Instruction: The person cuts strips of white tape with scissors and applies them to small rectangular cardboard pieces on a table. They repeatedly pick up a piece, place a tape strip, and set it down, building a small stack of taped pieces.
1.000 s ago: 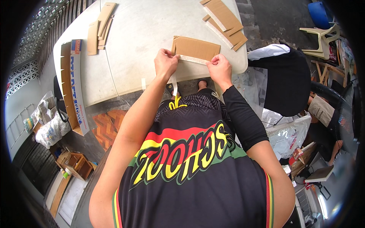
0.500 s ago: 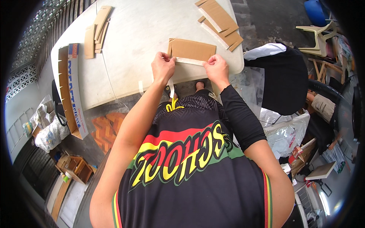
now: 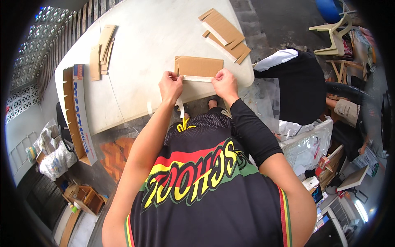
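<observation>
A brown cardboard piece (image 3: 201, 66) lies flat near the front edge of the table. Along its near edge runs a white tape strip (image 3: 197, 78), stretched between my two hands. My left hand (image 3: 170, 87) is closed in a pinch at the strip's left end, by the cardboard's lower left corner. At the other end my right hand (image 3: 225, 85) pinches the strip by the lower right corner. The fingertips hide both strip ends. Another piece of white tape (image 3: 181, 108) hangs from the table edge below my left hand.
On the white table (image 3: 140, 53), cardboard strips (image 3: 108, 41) lie at the far left and white-edged cardboard pieces (image 3: 224, 29) at the far right. A long open box (image 3: 80, 117) stands along the left edge. A black garment (image 3: 300, 90) lies to the right, before a plastic chair (image 3: 335, 39).
The whole view has shifted, so the table sits lower and further left in it. Both hands keep their pinch at the strip's ends, with little visible movement against the cardboard.
</observation>
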The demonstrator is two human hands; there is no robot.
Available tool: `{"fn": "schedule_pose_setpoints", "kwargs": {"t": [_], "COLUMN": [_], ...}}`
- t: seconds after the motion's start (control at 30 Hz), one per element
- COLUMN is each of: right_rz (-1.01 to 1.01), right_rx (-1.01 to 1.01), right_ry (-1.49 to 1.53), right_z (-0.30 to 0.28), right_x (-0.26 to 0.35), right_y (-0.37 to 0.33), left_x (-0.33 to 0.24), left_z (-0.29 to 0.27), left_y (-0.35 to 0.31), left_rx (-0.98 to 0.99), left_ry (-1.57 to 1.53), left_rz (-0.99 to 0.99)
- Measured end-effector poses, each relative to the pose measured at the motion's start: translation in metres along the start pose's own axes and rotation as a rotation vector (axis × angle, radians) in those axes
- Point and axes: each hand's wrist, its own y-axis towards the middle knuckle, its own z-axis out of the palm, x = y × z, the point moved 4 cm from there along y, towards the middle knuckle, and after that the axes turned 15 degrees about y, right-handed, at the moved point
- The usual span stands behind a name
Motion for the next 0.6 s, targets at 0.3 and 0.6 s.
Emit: {"fn": "schedule_pose_setpoints", "kwargs": {"t": [0.3, 0.6], "right_rz": [-0.036, 0.024], "right_rx": [-0.021, -0.001], "right_ry": [0.132, 0.12], "right_z": [0.009, 0.009], "right_x": [-0.015, -0.009], "right_y": [0.012, 0.009], "left_x": [0.014, 0.014], "left_z": [0.01, 0.016], "left_y": [0.021, 0.035], "left_rx": [-0.016, 0.036], "left_ry": [0.078, 0.142], "left_rz": [0.176, 0.168]}}
